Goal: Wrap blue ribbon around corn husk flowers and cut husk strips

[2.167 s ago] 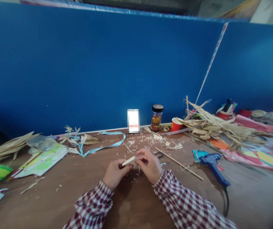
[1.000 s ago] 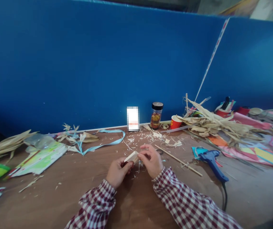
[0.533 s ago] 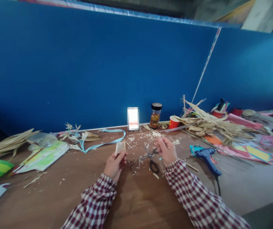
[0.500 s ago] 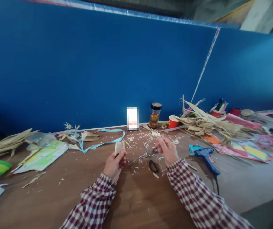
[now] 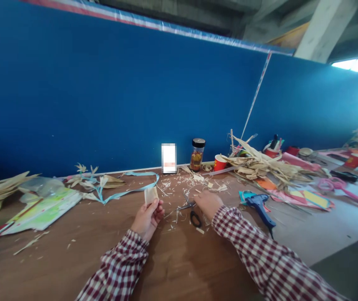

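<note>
My left hand (image 5: 149, 218) is closed, pinching a small pale strip of what looks like dried corn husk (image 5: 151, 194) that stands up from the thumb and fingers. My right hand (image 5: 208, 203) is low over the table, back of the hand upward. It covers part of a pair of scissors (image 5: 195, 219) with black handles, hiding one handle loop. Its fingertips are mostly out of sight, so whether they grip the scissors does not show. Small husk scraps (image 5: 172, 186) lie scattered around the scissors.
A blue glue gun (image 5: 261, 207) lies right of my right hand. Behind stand a lit phone-like screen (image 5: 169, 158), a black-lidded jar (image 5: 197, 155) and a red cup (image 5: 220, 162). Dried husks (image 5: 257, 165) are heaped at right; a light blue ribbon (image 5: 119, 195) lies at left.
My right hand has come down and slightly left from above the table onto the scissors. My left hand keeps its hold on the husk strip. The view has turned a little right.
</note>
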Demonstrator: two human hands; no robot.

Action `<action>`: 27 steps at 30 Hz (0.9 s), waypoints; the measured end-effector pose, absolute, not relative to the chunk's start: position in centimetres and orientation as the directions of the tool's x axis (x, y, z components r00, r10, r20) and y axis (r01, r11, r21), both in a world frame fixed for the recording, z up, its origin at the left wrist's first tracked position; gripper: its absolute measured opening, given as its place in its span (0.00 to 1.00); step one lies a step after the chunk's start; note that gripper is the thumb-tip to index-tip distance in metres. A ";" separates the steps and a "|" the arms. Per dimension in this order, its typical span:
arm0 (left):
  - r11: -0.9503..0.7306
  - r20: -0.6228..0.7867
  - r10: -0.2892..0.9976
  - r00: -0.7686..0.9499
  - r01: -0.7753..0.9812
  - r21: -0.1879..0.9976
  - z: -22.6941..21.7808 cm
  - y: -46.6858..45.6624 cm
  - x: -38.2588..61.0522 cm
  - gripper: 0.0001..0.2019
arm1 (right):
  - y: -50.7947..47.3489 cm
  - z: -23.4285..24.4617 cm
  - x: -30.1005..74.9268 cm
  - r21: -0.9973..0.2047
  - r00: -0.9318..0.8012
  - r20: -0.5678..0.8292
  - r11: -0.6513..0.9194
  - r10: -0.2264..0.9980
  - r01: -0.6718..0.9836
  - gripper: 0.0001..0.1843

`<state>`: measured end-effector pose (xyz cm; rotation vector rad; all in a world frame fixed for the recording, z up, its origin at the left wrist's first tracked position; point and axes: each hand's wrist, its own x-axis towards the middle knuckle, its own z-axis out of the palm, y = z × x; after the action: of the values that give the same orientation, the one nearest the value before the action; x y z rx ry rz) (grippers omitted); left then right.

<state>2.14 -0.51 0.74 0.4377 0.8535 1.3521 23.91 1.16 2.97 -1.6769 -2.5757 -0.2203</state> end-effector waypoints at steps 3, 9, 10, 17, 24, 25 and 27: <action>0.196 -0.270 0.963 0.002 -0.694 0.693 0.6 -0.5 2.1 0.03 | 1.6 2.4 24.0 0.089 -0.422 0.134 0.413 0.897 0.906 0.14; 0.209 -0.283 0.959 0.017 -0.717 0.665 0.5 -0.4 2.0 0.03 | 2.1 2.5 25.8 -0.160 -0.462 0.184 0.490 0.868 0.857 0.22; 0.211 -0.287 0.958 0.017 -0.720 0.661 0.5 -0.4 2.0 0.04 | 2.3 2.6 26.0 -0.272 -0.446 0.211 0.491 0.870 0.828 0.21; 0.201 -0.274 0.962 0.021 -0.735 0.648 0.7 -0.6 2.2 0.04 | 2.8 3.1 23.2 -0.975 -0.412 0.205 0.223 0.888 -0.003 0.08; 0.221 -0.073 0.969 0.236 -0.696 0.683 0.8 -1.6 2.6 0.12 | 0.6 3.5 18.4 -0.937 -0.423 -0.098 -0.227 0.901 -0.265 0.18; 0.216 -0.049 0.966 0.253 -0.689 0.692 0.7 -1.6 2.7 0.13 | 0.4 3.4 18.0 -0.941 -0.438 -0.105 -0.231 0.893 -0.246 0.18; 0.195 -0.025 0.967 0.253 -0.674 0.713 0.5 -1.7 2.9 0.12 | 0.3 2.9 17.4 -0.962 -0.448 -0.081 -0.188 0.890 -0.200 0.18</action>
<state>2.87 -1.66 0.54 0.6576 0.5392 1.2309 17.43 0.26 2.94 -0.8759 -1.2661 1.7465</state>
